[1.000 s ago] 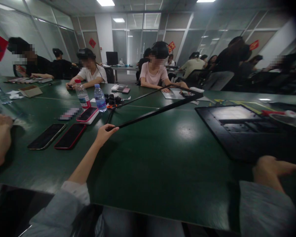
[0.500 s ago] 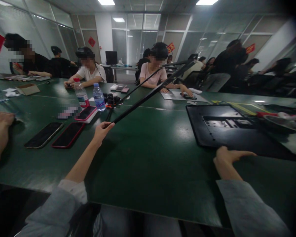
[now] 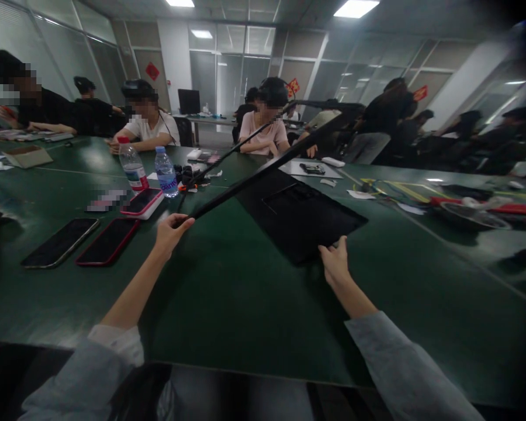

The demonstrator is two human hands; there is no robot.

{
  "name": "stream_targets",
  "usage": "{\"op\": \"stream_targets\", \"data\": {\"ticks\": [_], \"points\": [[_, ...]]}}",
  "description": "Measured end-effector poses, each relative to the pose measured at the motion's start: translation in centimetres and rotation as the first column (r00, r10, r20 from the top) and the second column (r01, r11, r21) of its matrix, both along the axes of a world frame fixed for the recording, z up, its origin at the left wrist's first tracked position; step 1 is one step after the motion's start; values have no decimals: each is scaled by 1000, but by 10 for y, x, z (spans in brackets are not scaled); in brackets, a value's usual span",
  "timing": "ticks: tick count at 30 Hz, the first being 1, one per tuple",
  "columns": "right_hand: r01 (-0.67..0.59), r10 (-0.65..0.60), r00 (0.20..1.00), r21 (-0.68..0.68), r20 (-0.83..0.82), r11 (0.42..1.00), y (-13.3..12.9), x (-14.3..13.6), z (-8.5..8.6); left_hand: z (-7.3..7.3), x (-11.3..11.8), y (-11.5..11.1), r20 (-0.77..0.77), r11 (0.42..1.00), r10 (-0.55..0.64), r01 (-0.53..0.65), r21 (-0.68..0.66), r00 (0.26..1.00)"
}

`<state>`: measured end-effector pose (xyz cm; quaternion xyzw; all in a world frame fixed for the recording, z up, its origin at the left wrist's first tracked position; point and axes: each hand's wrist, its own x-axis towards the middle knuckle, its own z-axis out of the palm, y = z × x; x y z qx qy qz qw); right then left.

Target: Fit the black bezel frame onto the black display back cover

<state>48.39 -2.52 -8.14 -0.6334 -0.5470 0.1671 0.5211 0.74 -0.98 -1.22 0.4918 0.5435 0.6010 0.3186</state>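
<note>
Black in both hands: with the left hand, pinches a slim rectangular frame by its near corner, tilted above the green tabletop; with the right hand, grips a flat panel by its near edge, partly behind the frame. Frame: looks light, apt to flex, best taken at corners. Panel: seems stiff, smooth, perhaps slippery; calls for firm edge holds.

Nearby are one frame, one panel, three phones, two bottles (one red-capped).
</note>
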Motion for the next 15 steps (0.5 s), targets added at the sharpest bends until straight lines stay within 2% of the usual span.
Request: {"op": "stream_targets", "data": {"ticks": [2, 3, 6, 8, 9, 11, 13, 15], "points": [[-57, 38, 965, -66, -259, 996, -2, -13, 11, 2, 1, -1, -26, 1000, 3, -2, 14, 1000], [-114, 74, 938, -98, -338, 989, -2, -16, 17, 2, 1, -1, -42, 1000, 9, -8, 21, 999], [-318, 224, 882, -173, -414, 932, 7, -10, 28, -2, -2, 1, -116, 998, 32, -25, 61, 993], [-363, 264, 876, -192, -404, 912, 21, 3, 28, -5, -6, 3, -190, 995, 36, -18, 94, 981], [-331, 249, 893, -173, -375, 928, 29, 10, 28, -6, -8, 4, -230, 994, 34, -10, 105, 973], [-161, 135, 943, -64, -304, 985, 43, 23, 27, -6, -10, 4, -310, 992, 33, 6, 123, 950], [-26, 39, 950, 47, -311, 999, 49, 33, 31, -4, -10, 1, -390, 990, 34, 22, 139, 920], [-60, 88, 912, 81, -400, 995, 45, 37, 42, -3, -7, -2, -481, 988, 36, 40, 147, 876]]}}
